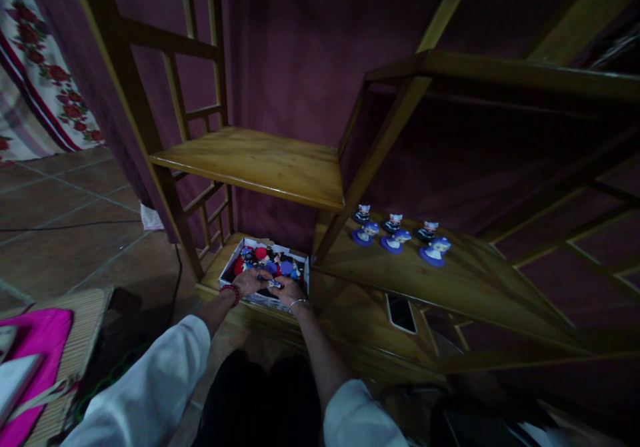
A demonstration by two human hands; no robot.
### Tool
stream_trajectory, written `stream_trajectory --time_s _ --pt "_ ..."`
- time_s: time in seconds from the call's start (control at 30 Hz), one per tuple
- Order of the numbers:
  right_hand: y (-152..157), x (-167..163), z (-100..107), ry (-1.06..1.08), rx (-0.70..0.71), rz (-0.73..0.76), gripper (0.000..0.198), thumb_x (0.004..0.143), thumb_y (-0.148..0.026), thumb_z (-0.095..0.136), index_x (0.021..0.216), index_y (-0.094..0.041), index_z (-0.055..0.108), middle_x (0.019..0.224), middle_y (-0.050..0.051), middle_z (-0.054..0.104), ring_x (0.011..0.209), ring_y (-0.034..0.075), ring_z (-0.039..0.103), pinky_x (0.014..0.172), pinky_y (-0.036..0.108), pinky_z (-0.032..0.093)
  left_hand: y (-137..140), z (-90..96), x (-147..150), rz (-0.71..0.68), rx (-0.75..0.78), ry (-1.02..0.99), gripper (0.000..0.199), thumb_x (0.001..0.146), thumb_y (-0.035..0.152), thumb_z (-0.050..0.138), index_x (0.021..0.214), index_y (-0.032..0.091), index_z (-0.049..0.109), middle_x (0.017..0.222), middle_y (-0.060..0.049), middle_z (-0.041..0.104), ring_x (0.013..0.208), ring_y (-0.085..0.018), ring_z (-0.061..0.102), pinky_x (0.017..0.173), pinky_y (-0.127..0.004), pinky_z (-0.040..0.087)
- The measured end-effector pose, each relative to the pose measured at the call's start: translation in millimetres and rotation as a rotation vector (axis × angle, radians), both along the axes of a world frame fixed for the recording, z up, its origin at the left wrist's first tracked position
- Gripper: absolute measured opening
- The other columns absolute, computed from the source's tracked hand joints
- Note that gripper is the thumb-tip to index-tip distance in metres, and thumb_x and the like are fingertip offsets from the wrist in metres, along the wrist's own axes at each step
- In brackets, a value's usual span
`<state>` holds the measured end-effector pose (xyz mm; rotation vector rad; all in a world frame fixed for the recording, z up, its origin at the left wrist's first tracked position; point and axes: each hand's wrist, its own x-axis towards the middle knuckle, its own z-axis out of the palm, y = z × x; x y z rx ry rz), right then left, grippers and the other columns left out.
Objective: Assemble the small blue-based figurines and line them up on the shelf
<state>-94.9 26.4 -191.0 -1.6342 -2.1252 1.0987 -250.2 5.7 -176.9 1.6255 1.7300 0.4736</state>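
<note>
Both my hands are over the front edge of a white cardboard box (227,260) on the low shelf. Inside it lie several small toy figurines (261,253) in red, blue, black and white. My left hand (249,281), with a red bead bracelet at the wrist, has its fingers closed around one side of a small blue and white figurine (273,283). On the other side, my right hand (289,291), with a thin bangle, grips the same figurine. The fingers partly hide its shape.
On the right-hand shelf (470,287) stand two rows of figurines: blue-haired ones (395,240) in front, dark-based ones (393,222) behind. A phone (401,313) lies on the lower board. A bare wooden shelf (260,160) juts out above the box. Wooden posts frame the unit.
</note>
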Motion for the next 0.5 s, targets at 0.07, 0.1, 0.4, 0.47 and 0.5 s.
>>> stream_trajectory --time_s 0.07,0.1,0.4,0.47,0.5 --pt "-0.8 -0.4 3.6 -0.030 -0.017 0.007 0.024 0.068 -0.031 0.061 0.090 -0.021 0.066 0.087 0.001 0.067 0.079 0.014 0.060 0.067 0.020 0.041 0.4 1.2 0.9 0.003 -0.009 0.050 0.031 0.072 0.031 0.053 0.101 0.027 0.063 0.098 0.002 0.066 0.091 -0.016 0.057 0.080 -0.024 0.042" --pt "-1.1 -0.7 4.8 -0.040 -0.018 0.001 0.023 0.068 -0.031 0.061 0.088 -0.020 0.066 0.086 0.002 0.067 0.078 0.014 0.060 0.065 0.020 0.041 0.6 1.5 1.4 0.002 -0.014 0.081 0.031 0.073 0.032 0.052 0.102 0.027 0.062 0.099 0.002 0.065 0.092 -0.017 0.057 0.080 -0.024 0.042" --pt "-2.3 -3.3 5.9 -0.215 0.044 -0.077 0.024 0.074 -0.034 0.053 0.089 -0.017 0.061 0.091 0.007 0.065 0.085 0.017 0.058 0.066 0.022 0.038 5.4 -6.6 5.6 -0.020 -0.103 0.282 0.031 0.074 0.036 0.046 0.097 0.023 0.064 0.106 -0.010 0.062 0.100 -0.030 0.054 0.083 -0.042 0.040" --pt "-0.9 -3.9 5.0 -0.240 0.047 -0.095 0.027 0.075 -0.034 0.052 0.094 -0.017 0.058 0.093 0.007 0.065 0.086 0.018 0.058 0.069 0.023 0.038 7.9 -7.5 4.9 -0.045 -0.119 0.294 0.031 0.075 0.034 0.045 0.098 0.024 0.063 0.110 -0.009 0.060 0.101 -0.029 0.053 0.085 -0.041 0.039" --pt "0.0 -4.2 4.4 -0.250 0.049 -0.108 0.028 0.075 -0.034 0.052 0.097 -0.017 0.057 0.094 0.007 0.064 0.088 0.018 0.058 0.070 0.023 0.039 9.0 -7.7 4.3 -0.061 -0.126 0.297 0.030 0.076 0.033 0.045 0.098 0.024 0.063 0.112 -0.009 0.059 0.102 -0.028 0.052 0.085 -0.040 0.039"
